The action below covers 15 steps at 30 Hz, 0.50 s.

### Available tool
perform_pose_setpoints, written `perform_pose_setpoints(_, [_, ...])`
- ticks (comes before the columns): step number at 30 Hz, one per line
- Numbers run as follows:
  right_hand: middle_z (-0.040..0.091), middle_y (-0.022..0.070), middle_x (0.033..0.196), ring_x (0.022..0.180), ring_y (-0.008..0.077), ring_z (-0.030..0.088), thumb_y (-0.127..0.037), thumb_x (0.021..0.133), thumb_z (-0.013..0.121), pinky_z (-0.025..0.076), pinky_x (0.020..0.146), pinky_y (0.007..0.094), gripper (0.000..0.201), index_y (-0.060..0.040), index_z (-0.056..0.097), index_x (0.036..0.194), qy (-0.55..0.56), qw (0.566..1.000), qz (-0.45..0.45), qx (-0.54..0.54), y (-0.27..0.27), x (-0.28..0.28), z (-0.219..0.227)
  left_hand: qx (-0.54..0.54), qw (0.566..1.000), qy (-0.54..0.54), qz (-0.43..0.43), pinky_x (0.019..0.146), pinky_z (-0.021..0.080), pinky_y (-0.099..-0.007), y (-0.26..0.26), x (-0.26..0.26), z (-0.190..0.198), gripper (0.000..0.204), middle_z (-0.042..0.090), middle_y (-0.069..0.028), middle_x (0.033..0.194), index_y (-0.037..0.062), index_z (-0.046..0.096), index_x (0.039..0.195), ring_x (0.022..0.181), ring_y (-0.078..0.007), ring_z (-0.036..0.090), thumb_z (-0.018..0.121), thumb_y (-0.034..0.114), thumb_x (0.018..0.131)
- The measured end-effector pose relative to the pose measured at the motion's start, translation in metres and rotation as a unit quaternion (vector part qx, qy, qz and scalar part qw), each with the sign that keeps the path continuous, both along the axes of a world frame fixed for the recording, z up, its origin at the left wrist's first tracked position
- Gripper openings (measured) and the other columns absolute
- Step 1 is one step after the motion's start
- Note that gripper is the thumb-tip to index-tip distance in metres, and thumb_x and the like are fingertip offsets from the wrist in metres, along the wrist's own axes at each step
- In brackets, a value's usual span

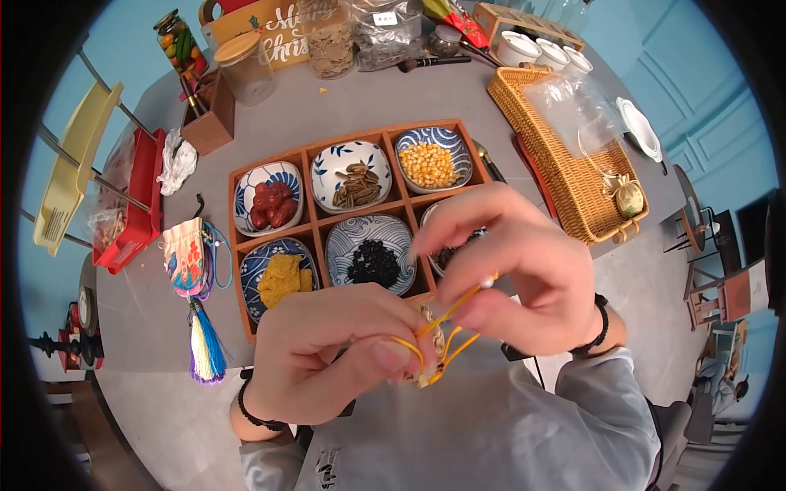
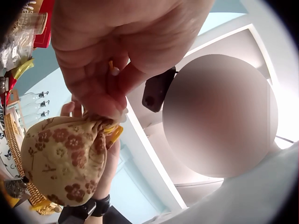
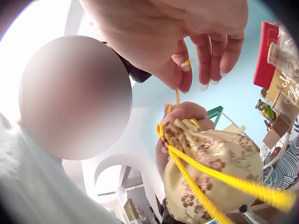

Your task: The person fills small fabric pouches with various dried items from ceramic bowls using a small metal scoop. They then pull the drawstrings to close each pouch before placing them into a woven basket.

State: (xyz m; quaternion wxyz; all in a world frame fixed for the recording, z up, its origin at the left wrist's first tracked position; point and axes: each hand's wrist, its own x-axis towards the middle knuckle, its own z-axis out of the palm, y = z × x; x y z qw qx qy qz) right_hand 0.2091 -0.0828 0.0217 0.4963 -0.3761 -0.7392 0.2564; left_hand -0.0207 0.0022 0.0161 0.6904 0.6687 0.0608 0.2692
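Observation:
A cream pouch with brown flowers [image 2: 65,156] hangs gathered at its neck, also plain in the right wrist view [image 3: 215,172]. My left hand [image 1: 336,348] pinches the gathered neck between thumb and fingers, with yellow cord [image 1: 458,352] looped beside it. My right hand [image 1: 520,266] pinches a strand of the cord near a small white bead [image 1: 487,281], above and right of the left hand. Most of the pouch is hidden behind the left hand in the head view.
A wooden tray [image 1: 319,219] holds several patterned bowls of dried goods. A tasselled pouch [image 1: 187,254] lies left of it, a wicker basket [image 1: 557,155] right. Jars, a wooden box [image 1: 209,119] and white cups stand farther back.

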Motion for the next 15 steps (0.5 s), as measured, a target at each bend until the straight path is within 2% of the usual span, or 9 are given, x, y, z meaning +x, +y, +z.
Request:
perform_pose_setpoints(3, [0.061,0.0171,0.133,0.129,0.0279,0.056,-0.024,0.084,0.087,0.044,0.107,0.0419,0.077,-0.002,0.047,0.146,0.068,0.988,0.046,-0.132,-0.007,0.01,-0.012,0.03,0.997,-0.076,-0.002,0.073,0.054,-0.0323,0.003,0.009,-0.007,0.024,0.073,-0.0165,0.094,-0.0067,0.072,0.088,0.08,-0.0214,0.067,0.058,0.007,0.101])
perform_pose_setpoints(5, [0.06,0.0123,0.134,0.128,0.0214,0.056,-0.015,0.081,0.088,0.046,0.105,0.038,0.085,-0.0055,0.042,0.152,0.074,0.97,0.088,-0.215,-0.011,0.011,-0.016,0.052,0.996,-0.07,0.027,0.073,0.054,-0.0328,0.002,0.012,-0.004,0.027,0.074,-0.0162,0.092,-0.0059,0.072,0.086,0.079,-0.0218,0.067,0.057,0.01,0.102])
perform_pose_setpoints(6, [0.059,0.0122,0.135,0.13,0.0231,0.055,-0.017,0.082,0.088,0.046,0.106,0.0398,0.087,-0.0058,0.039,0.153,0.081,0.962,0.107,-0.238,-0.012,0.009,-0.021,0.062,0.995,-0.07,0.037,0.073,0.054,-0.0331,0.001,0.014,-0.002,0.028,0.074,-0.0161,0.092,-0.0055,0.071,0.085,0.079,-0.022,0.067,0.057,0.012,0.102])
perform_pose_setpoints(9, [0.062,0.0138,0.129,0.118,0.023,0.063,-0.016,0.084,0.085,0.056,0.092,0.0365,0.061,-0.0015,0.052,0.134,0.042,0.953,0.108,-0.279,-0.015,0.003,-0.017,0.086,0.992,-0.07,0.051,0.072,0.054,-0.0332,-0.001,0.019,-0.005,0.031,0.075,-0.0159,0.09,-0.0037,0.072,0.084,0.078,-0.0216,0.068,0.058,0.017,0.103])
perform_pose_setpoints(10, [0.064,0.0132,0.117,0.104,0.0224,0.066,-0.018,0.086,0.082,0.058,0.08,0.0344,0.049,0.0,0.056,0.123,0.052,0.96,0.117,-0.25,-0.015,0.002,-0.023,0.085,0.992,-0.066,0.061,0.071,0.055,-0.0324,-0.003,0.02,-0.006,0.032,0.075,-0.0156,0.088,-0.0022,0.072,0.083,0.079,-0.0212,0.069,0.059,0.02,0.102])
perform_pose_setpoints(11, [0.062,0.0112,0.105,0.096,0.0208,0.065,-0.018,0.089,0.08,0.057,0.073,0.0348,0.041,0.0,0.058,0.12,0.022,0.968,0.119,-0.218,-0.015,0.002,-0.024,0.097,0.991,-0.054,0.072,0.068,0.051,-0.0303,-0.005,0.022,-0.004,0.037,0.074,-0.0149,0.087,-0.0002,0.069,0.082,0.076,-0.0188,0.066,0.058,0.028,0.103])
perform_pose_setpoints(13, [0.059,0.01,0.097,0.088,0.0184,0.063,-0.016,0.091,0.077,0.055,0.07,0.0345,0.036,0.0007,0.06,0.117,0.009,0.972,0.136,-0.19,-0.016,0.007,-0.022,0.122,0.987,-0.027,0.103,0.063,0.044,-0.0261,-0.009,0.026,-0.001,0.049,0.073,-0.0133,0.084,0.0038,0.063,0.079,0.069,-0.0141,0.059,0.057,0.045,0.105])
perform_pose_setpoints(15, [0.062,0.0103,0.1,0.087,0.0168,0.063,-0.017,0.093,0.076,0.054,0.07,0.0323,0.034,0.0011,0.06,0.117,-0.004,0.977,0.12,-0.174,-0.02,0.023,-0.01,0.123,0.977,-0.049,0.169,0.066,0.049,-0.0285,-0.011,0.031,-0.007,0.052,0.064,-0.0196,0.109,0.0015,0.061,0.093,0.075,-0.0167,0.063,0.059,0.052,0.102])
